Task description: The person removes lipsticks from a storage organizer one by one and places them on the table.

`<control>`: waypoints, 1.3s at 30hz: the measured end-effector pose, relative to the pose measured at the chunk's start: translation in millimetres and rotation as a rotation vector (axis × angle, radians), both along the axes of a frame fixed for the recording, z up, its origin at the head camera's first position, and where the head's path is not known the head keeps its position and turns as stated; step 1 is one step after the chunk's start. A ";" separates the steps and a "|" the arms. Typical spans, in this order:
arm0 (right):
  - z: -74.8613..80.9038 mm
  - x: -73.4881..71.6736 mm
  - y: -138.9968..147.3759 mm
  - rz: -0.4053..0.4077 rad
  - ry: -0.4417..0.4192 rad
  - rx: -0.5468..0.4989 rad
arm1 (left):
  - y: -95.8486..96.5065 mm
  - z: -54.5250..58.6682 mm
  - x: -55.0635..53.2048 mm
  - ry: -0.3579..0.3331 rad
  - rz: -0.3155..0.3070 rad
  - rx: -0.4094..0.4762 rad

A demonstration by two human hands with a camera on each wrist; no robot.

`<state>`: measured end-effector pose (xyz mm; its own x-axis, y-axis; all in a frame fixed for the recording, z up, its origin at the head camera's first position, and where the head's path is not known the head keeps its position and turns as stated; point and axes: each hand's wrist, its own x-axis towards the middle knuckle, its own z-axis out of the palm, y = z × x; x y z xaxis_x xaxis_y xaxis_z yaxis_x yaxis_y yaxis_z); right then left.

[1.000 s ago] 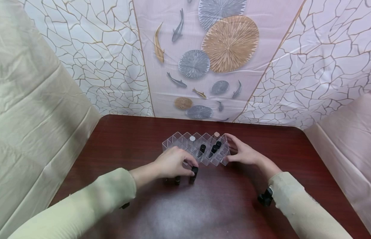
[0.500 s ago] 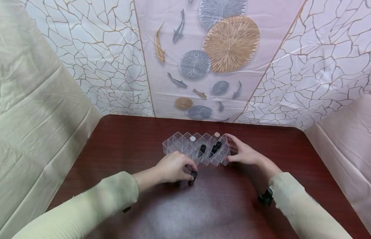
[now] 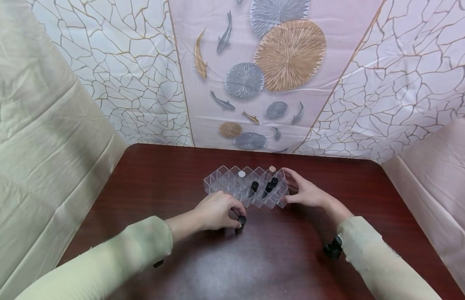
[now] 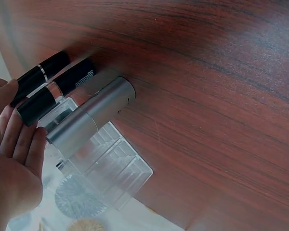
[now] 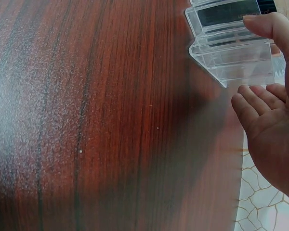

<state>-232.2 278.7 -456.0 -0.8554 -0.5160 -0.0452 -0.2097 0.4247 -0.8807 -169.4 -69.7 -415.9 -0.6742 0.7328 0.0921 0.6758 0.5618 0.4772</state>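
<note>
Left hand [image 3: 217,211] pinches black tube [image 3: 240,225] — right hand [image 3: 306,191] holds clear organizer [image 3: 232,184].

The table [image 3: 277,258] has a dark reddish-brown top with darker streaks of grain and rounded far corners. A pale shine spreads over the part nearer the person, and a few tiny light specks [image 5: 80,151] show on the surface.

Towards the far side, near the middle, sits a clear plastic holder [image 3: 217,183] with diamond-shaped slots. Just in front of it, a silver tube [image 4: 96,113] and a black tube with a copper band [image 4: 60,89] stand upright on the wood, side by side. Next to them is a black tube with a silver band [image 4: 41,74], upright; whether its base touches the table cannot be told.
</note>
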 end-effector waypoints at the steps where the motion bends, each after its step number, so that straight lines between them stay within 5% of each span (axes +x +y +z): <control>1: 0.0 -0.1 0.1 -0.001 0.000 0.000 | -0.2 -0.2 0.0 0.004 -0.005 0.002; 21: 0.7 0.5 0.0 -0.008 0.000 0.002 | -1.9 9.5 0.1 0.021 -0.004 -0.033; 39: 0.3 0.3 1.2 0.007 -0.006 -0.006 | -13.1 57.0 -21.3 0.030 -0.020 -0.034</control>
<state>-231.9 279.9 -455.7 -0.8514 -0.5224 -0.0474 -0.2072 0.4180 -0.8845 -190.8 -82.9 -358.9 -0.6564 0.7494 0.0873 0.7010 0.5630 0.4377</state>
